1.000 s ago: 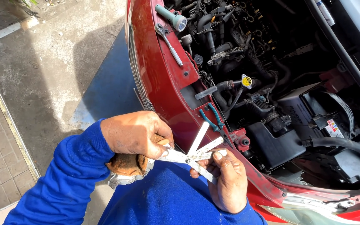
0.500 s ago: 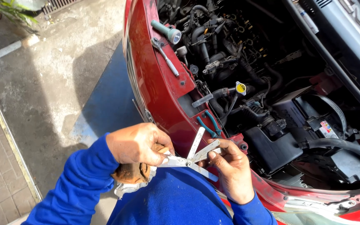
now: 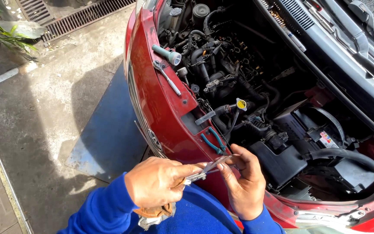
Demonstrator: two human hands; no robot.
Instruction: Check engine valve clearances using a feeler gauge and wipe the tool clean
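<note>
I stand at the front of a red car [image 3: 152, 99] with its bonnet up. My left hand [image 3: 156, 182] grips the body of a metal feeler gauge set [image 3: 206, 170] and also pins a dirty rag [image 3: 154, 214] against my palm. My right hand [image 3: 243, 182] pinches the thin blades of the gauge between thumb and fingers. The blades lie folded close together. Both sleeves are blue. The hands hover just in front of the car's front panel, below a pair of green-handled pliers [image 3: 214, 141].
On the front panel lie a green torch [image 3: 166, 55] and a ratchet wrench [image 3: 166, 77]. The engine bay holds hoses, a yellow cap [image 3: 241, 104] and a black air box [image 3: 282, 162]. A blue mat [image 3: 107, 130] covers the concrete; a drain grate [image 3: 66, 15] runs behind.
The fanned gauge blades have been closed together by my right hand. Both hands have shifted right, closer to the car's front, and the view has tilted up toward the engine.
</note>
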